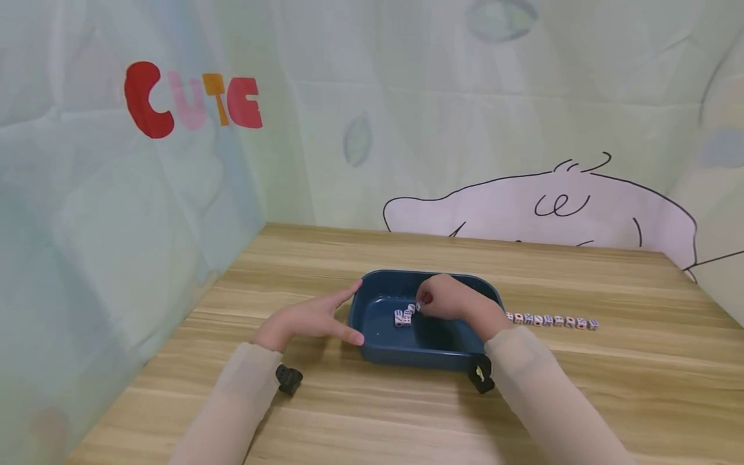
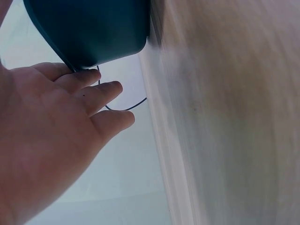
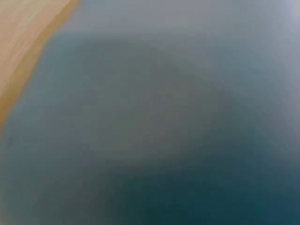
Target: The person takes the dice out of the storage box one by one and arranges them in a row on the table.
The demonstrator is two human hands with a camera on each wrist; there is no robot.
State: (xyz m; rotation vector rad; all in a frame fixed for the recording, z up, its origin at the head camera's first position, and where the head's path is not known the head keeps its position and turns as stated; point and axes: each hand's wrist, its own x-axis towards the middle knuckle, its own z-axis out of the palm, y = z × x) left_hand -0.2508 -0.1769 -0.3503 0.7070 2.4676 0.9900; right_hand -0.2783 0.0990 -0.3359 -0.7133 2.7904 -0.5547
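Observation:
A dark blue tray [image 1: 415, 357] with rounded corners sits on the wooden table. My left hand [image 1: 316, 318] spans its left end, thumb at the near corner and forefinger at the far one. In the left wrist view the other fingers [image 2: 105, 96] stretch out loosely by the tray wall [image 2: 101, 28]. Inside the tray, my right hand [image 1: 456, 302] pinches a small white die [image 1: 419, 307] at its fingertips. Several more dice [image 1: 398, 318] lie in a small cluster just left of it. The right wrist view is mostly a blue-grey blur.
On the table [image 1: 581, 381], a straight row of white dice [image 1: 548, 320] runs rightward from the tray's right side, its left end partly behind my right forearm. Printed cloth [image 1: 325, 97] hangs along the table's left and back edges. Black straps [image 1: 289, 380] circle both wrists.

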